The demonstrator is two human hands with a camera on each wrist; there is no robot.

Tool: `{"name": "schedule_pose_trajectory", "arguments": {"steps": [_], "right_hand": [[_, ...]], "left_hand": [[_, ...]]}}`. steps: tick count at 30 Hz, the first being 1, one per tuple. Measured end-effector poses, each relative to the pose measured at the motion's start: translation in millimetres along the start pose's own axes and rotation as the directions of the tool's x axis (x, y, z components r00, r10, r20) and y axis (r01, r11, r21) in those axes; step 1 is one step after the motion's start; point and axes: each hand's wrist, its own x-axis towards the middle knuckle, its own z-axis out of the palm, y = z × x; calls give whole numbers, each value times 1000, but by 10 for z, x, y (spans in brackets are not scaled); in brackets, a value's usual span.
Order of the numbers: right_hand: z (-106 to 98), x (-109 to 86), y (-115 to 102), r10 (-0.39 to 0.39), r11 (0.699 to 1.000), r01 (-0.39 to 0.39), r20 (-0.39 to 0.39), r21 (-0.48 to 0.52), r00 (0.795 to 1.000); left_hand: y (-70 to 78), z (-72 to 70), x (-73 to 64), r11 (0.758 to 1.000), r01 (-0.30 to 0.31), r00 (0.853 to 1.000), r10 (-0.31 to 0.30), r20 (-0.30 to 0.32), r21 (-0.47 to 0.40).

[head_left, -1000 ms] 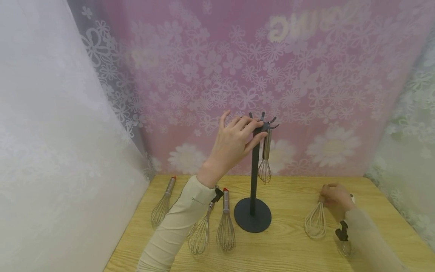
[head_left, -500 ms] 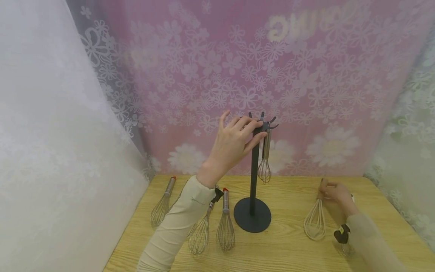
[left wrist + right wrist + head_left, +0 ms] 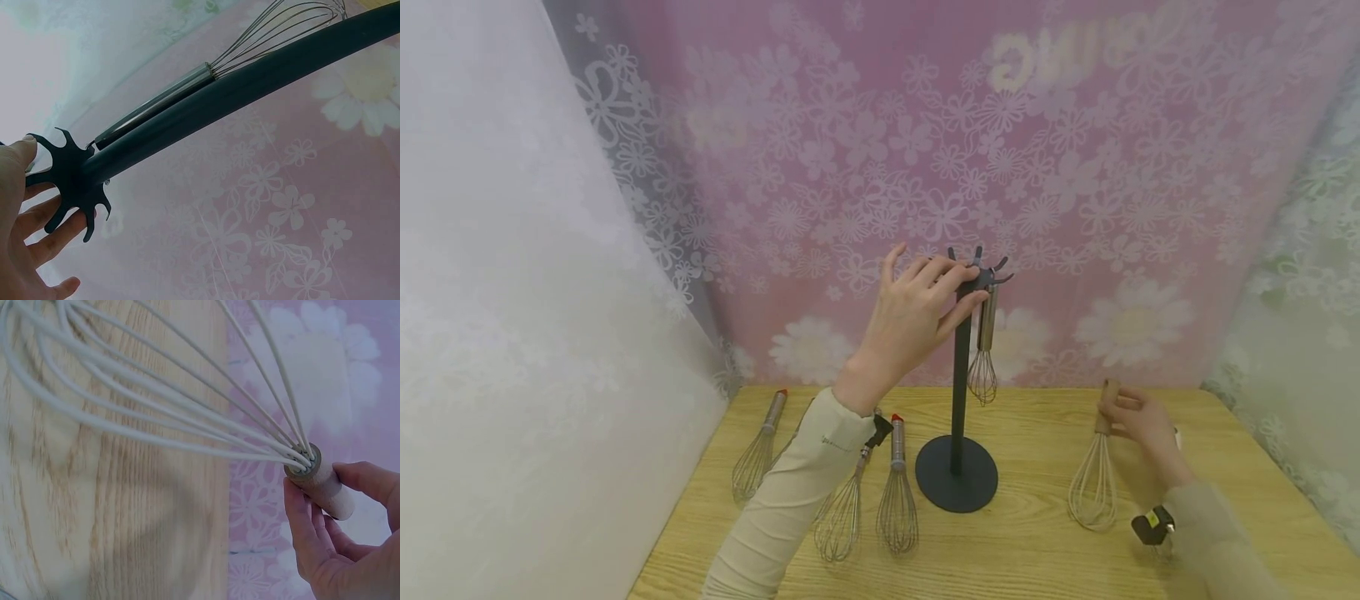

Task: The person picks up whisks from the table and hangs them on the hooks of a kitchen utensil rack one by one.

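Observation:
A black utensil stand [image 3: 959,375] with curved hooks stands upright on the table. My left hand [image 3: 910,312] holds its hooked top, fingers over the head and thumb at a hook; the little finger sticks up. A small metal whisk [image 3: 987,329] hangs from a hook on the stand's right side, seen along the post in the left wrist view. At the right, my right hand [image 3: 1142,425] grips a whisk with a short wooden handle [image 3: 324,487] and pale cream wires [image 3: 1093,487]. Thumb and fingers pinch that handle from opposite sides, and the wire loops point down toward the table.
Several metal whisks lie left of the stand: one at the far left [image 3: 760,454], one partly under my left sleeve [image 3: 841,517], and one red-tipped whisk [image 3: 898,500]. Wire loops [image 3: 1163,548] show below my right wrist camera. Floral curtains [image 3: 925,167] surround the table.
My right hand has lifted the wooden-handled whisk slightly, its handle now tilted more upright and showing above the fingers. The left hand stays on the stand.

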Motion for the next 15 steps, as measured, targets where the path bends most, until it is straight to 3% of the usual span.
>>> {"name": "schedule_pose_trajectory", "arguments": {"steps": [15], "right_hand": [[186,-221,-264,-79,997,79,-70,-8,994]], "left_hand": [[-6,3,2,1000,3,1000,-3,4,-5]]}}
